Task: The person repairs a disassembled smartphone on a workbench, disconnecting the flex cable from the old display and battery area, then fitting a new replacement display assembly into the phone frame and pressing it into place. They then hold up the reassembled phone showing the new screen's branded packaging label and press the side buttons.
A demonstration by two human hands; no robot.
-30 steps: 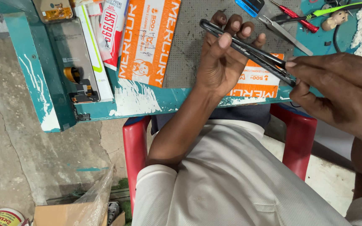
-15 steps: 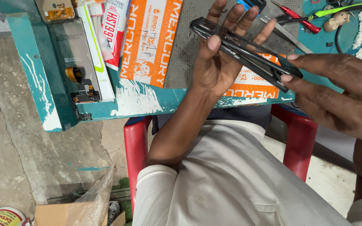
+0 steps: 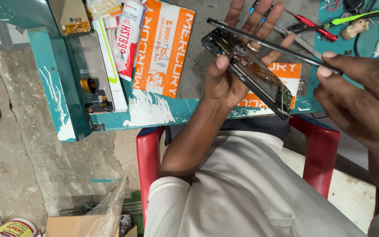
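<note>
Nearest the camera, a white shirt (image 3: 251,193) over the lap, seated on one red plastic chair (image 3: 148,162). Down at the lower left, on the concrete floor, one cardboard box (image 3: 73,226) under clear plastic film and one tin with a yellow label (image 3: 12,228).

Above the lap, two bare hands. Left hand (image 3: 237,66) raised palm up, thumb pressed on the edge of one opened phone body (image 3: 255,77), fingers spread behind it; grip closed on the phone body, circuit boards and an orange ribbon showing inside. Right hand (image 3: 360,101) at the right edge, fingertips pinched on the end of one thin dark back panel (image 3: 268,43), lifted apart from the body at an angle, far end near the left fingers. Both parts held in the air just over the near edge of the teal workbench (image 3: 154,114).

Farther off, on the bench: two orange-and-white packets, one large (image 3: 165,48) left of the hand, one (image 3: 290,72) partly hidden under the phone. One grey mat (image 3: 198,52) beneath them. At the left, one phone screen panel with ribbon (image 3: 91,70) and one white box (image 3: 130,37). At the far right, one red-handled screwdriver (image 3: 310,19), one green-handled tool (image 3: 360,17), one pair of metal tweezers (image 3: 299,41).
</note>
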